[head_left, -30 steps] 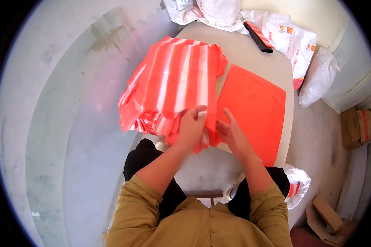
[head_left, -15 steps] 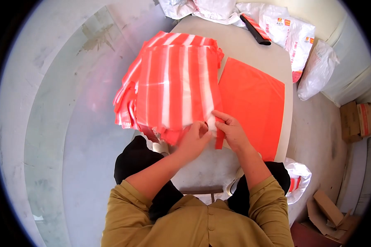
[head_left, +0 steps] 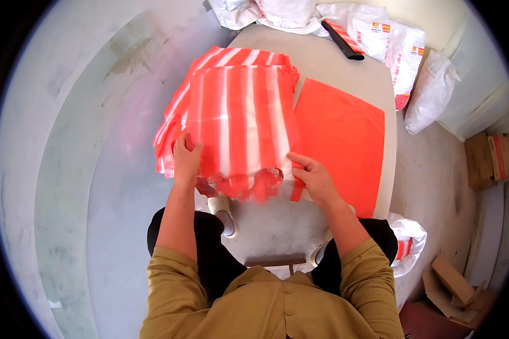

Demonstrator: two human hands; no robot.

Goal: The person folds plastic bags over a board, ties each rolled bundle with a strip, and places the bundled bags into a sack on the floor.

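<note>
A pile of red-and-white striped plastic bags (head_left: 237, 113) lies in front of me, its lower edge cut ragged and hanging past the table's near edge. My left hand (head_left: 187, 158) is at the pile's left side, fingers curled together on the striped plastic; its fingertips are partly hidden. At the lower right corner of the top bag, my right hand (head_left: 315, 178) pinches the edge between thumb and fingers. Right beside the pile, a flat plain orange-red plastic sheet (head_left: 345, 141) lies on the table, near my right hand but apart from it.
The pale table (head_left: 266, 37) carries a black-and-red striped roll-like object (head_left: 343, 40) at its far side. White printed sacks (head_left: 404, 59) stand behind and to the right. An open white sack (head_left: 407, 243) is by my right knee. Cardboard boxes (head_left: 481, 161) sit farther right.
My left hand has moved left, from the middle of the bag's lower edge to the pile's left side. My right hand stays at the right corner. The ragged lower edge now shows more.
</note>
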